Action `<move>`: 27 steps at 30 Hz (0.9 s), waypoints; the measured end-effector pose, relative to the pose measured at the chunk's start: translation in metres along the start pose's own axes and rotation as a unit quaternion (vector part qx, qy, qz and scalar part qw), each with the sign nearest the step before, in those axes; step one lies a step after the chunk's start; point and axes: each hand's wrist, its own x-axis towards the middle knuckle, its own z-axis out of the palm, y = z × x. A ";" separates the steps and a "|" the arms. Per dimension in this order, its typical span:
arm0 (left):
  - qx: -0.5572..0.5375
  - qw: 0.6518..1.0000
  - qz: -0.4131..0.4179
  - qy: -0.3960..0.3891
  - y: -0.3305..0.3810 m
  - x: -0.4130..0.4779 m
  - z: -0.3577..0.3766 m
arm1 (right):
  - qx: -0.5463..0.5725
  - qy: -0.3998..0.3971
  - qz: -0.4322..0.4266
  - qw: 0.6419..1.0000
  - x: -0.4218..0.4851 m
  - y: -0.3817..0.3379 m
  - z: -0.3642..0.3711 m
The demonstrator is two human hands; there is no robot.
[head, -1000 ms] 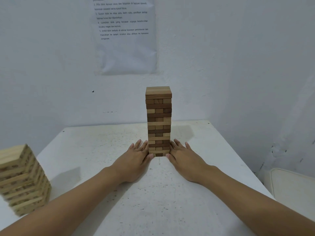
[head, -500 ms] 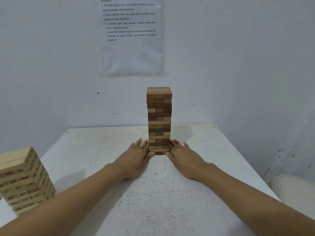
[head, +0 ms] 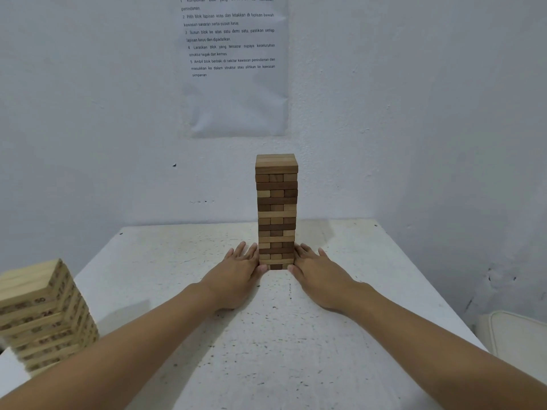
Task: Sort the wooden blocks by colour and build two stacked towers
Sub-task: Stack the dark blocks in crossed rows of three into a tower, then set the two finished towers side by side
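A tall tower of brown and tan wooden blocks (head: 276,208) stands upright near the middle of the white table (head: 340,350). My left hand (head: 239,273) lies flat on the table with straight fingers pressing the tower's left side at its base. My right hand (head: 318,275) mirrors it, flat against the right side of the base. A second tower of pale blocks with printed numbers (head: 41,315) stands at the table's left edge, away from both hands.
White walls close in behind and to the right of the table. A printed instruction sheet (head: 233,63) hangs on the back wall. A pale cushioned seat (head: 518,335) sits beyond the table's right edge.
My hands stay flat against the base of the brown tower. The view has tilted a little, so the pale tower and the wall sheet appear shifted.
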 end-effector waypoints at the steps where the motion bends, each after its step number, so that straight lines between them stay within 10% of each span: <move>1: 0.002 1.000 -0.002 -0.002 0.000 0.000 -0.001 | 0.000 -0.001 0.000 1.000 0.001 0.000 0.000; 27: -0.030 0.999 -0.007 0.027 0.011 -0.082 -0.015 | -0.111 0.017 0.095 0.989 -0.059 -0.058 -0.022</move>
